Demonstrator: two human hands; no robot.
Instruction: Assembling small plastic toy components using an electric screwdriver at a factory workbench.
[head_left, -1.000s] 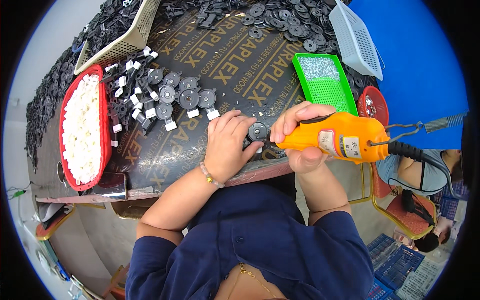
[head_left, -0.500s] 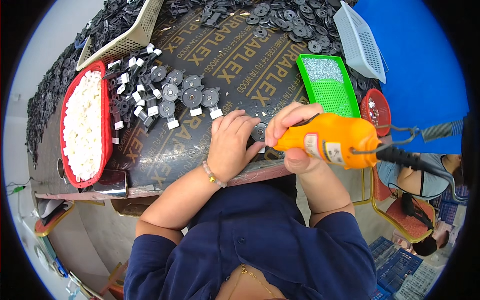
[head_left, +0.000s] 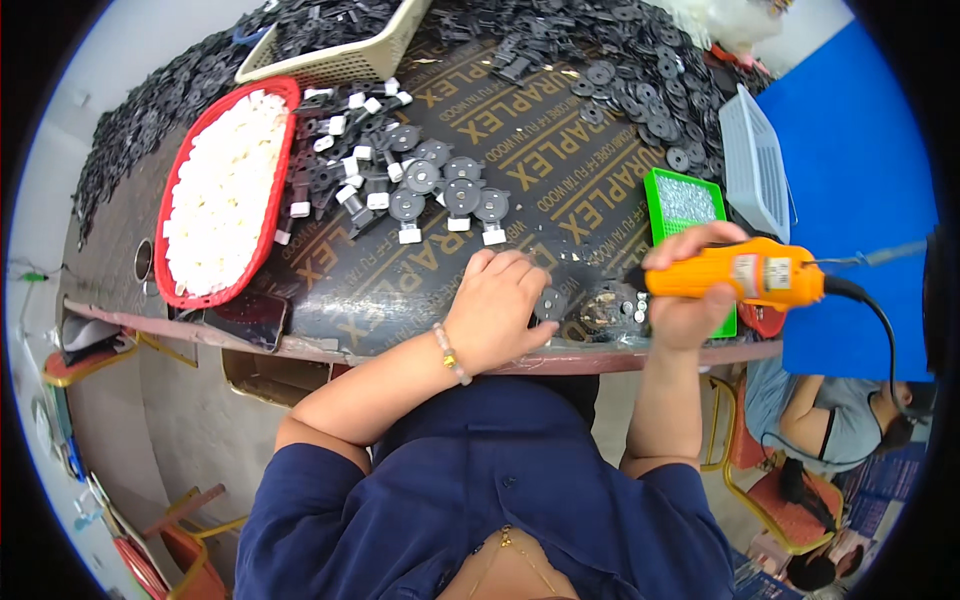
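My right hand (head_left: 685, 318) is wrapped round an orange electric screwdriver (head_left: 738, 272). Its dark tip points left, close to the green tray (head_left: 655, 225) that holds small silvery screws. Near the table's front edge, my left hand (head_left: 500, 305) rests with curled fingers and thumb about a black round plastic part (head_left: 549, 303), partly hidden by the fingers. Several small round metal pieces (head_left: 628, 306) lie between my two hands. Beyond my left hand sit several black round assemblies (head_left: 462, 195) with white end pieces.
A red basket (head_left: 284, 98) of small white pieces stands at left, beside a dark phone (head_left: 250, 318). Behind are a cream basket (head_left: 385, 60) and heaps of black parts (head_left: 640, 90). A grey basket (head_left: 757, 165) and red bowl (head_left: 762, 320) are at right. Another person (head_left: 850, 410) sits there.
My right hand has carried the screwdriver right, away from the round part and towards the green tray. My left hand stays by the part. The whole view has shifted.
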